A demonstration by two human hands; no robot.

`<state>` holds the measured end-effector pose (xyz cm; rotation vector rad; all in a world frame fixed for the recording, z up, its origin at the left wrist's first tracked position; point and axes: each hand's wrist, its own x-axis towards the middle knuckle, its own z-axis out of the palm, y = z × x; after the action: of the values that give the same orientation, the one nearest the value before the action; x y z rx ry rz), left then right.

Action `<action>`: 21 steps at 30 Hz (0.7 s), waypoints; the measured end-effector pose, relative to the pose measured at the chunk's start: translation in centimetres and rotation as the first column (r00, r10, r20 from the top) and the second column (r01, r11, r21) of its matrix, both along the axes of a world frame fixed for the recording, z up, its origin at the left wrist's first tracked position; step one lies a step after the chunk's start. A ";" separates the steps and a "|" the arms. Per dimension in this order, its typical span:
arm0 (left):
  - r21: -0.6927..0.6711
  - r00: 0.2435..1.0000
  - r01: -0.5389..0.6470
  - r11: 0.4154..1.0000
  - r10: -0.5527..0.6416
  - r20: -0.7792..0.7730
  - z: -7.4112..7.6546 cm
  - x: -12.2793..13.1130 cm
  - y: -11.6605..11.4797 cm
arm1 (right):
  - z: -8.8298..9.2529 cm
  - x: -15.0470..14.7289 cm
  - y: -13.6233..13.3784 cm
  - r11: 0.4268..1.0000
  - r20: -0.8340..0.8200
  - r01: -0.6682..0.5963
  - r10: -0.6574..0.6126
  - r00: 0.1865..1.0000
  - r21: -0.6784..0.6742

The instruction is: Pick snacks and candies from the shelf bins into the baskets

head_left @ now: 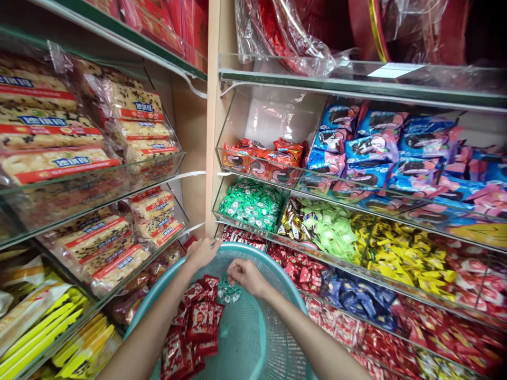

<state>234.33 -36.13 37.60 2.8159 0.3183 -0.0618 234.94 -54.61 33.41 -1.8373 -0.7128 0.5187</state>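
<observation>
A teal plastic basket (260,254) stands below the shelves. My left hand (201,253) is closed on its back rim, with the fingers pointing right. Inside the basket, my right hand (244,275) is curled just above and right of a small pile of green-wrapped candies (228,293); whatever is in its fingers is hidden. Red packets (201,319) lie heaped in the basket's left part. Right behind the basket, a glass-fronted shelf bin holds many similar green candies (250,205).
Packaged pastries (114,248) fill the left glass shelves. On the right are blue snack packs (370,145), light green candies (330,227), yellow candies (412,258) and dark blue candies (358,295). A wooden post (213,116) and glass shelf edges surround the basket's far side.
</observation>
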 end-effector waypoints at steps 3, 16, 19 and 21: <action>0.012 1.000 0.013 1.000 -0.013 -0.004 0.0 0.0 -0.2 | -0.9 -0.4 -0.5 0.973 0.322 0.014 0.062 0.945 -0.230; 0.020 1.000 0.025 0.999 -0.024 -0.020 0.1 0.4 -0.7 | -2.6 -1.2 -0.4 0.873 0.448 -0.029 0.278 0.850 -0.486; 0.019 0.999 0.033 0.999 -0.033 -0.010 -0.1 0.5 -0.5 | -2.2 -1.4 -0.3 0.850 0.432 -0.001 0.269 0.861 -0.528; 0.017 1.000 0.031 0.999 -0.031 0.000 -0.3 0.5 -0.4 | -1.6 -1.6 -0.3 0.826 0.421 0.025 0.261 0.869 -0.563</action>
<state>234.87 -36.50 37.32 2.8373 0.2770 -0.0660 233.35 -54.87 31.85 -2.5333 -1.1090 0.3655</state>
